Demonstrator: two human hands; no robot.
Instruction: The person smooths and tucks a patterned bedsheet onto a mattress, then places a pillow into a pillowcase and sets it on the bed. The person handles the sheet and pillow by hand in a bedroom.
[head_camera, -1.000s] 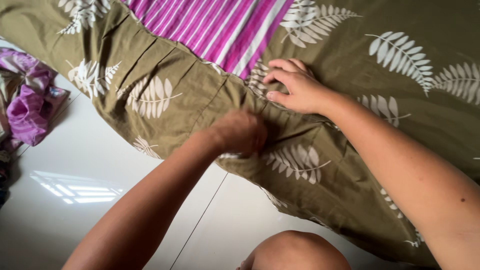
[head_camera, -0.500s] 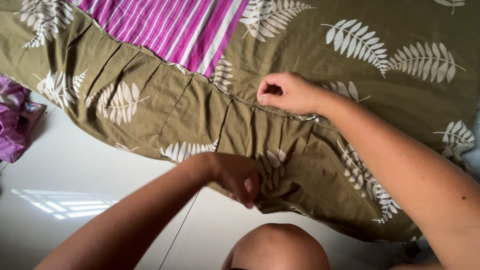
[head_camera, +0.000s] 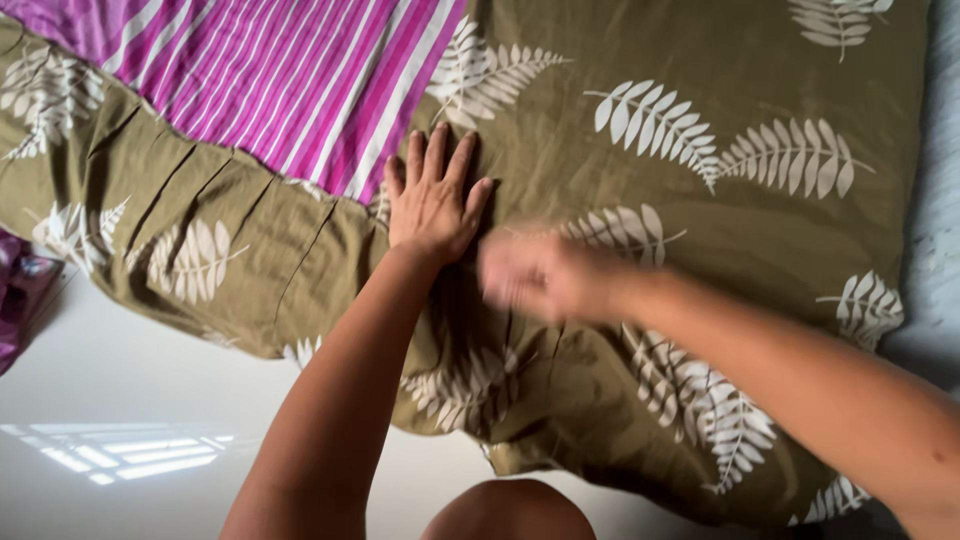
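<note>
An olive-green cloth (head_camera: 700, 200) printed with white fern leaves lies spread over the floor. A pink and purple striped cloth (head_camera: 290, 80) shows beneath it at the upper left. My left hand (head_camera: 435, 195) rests flat on the olive cloth, fingers spread, right beside the striped edge. My right hand (head_camera: 535, 275) hovers low over the olive cloth just to the right of the left wrist; it is motion-blurred, so its fingers are unclear.
Glossy white floor (head_camera: 110, 400) lies below the cloth's ruffled hem. A purple bundle of fabric (head_camera: 18, 300) sits at the left edge. My knee (head_camera: 505, 510) shows at the bottom centre. Pale fabric (head_camera: 935, 200) runs along the right edge.
My left hand let go of the hem and moved up to lie flat on the cloth. My right hand swept down and left across the cloth.
</note>
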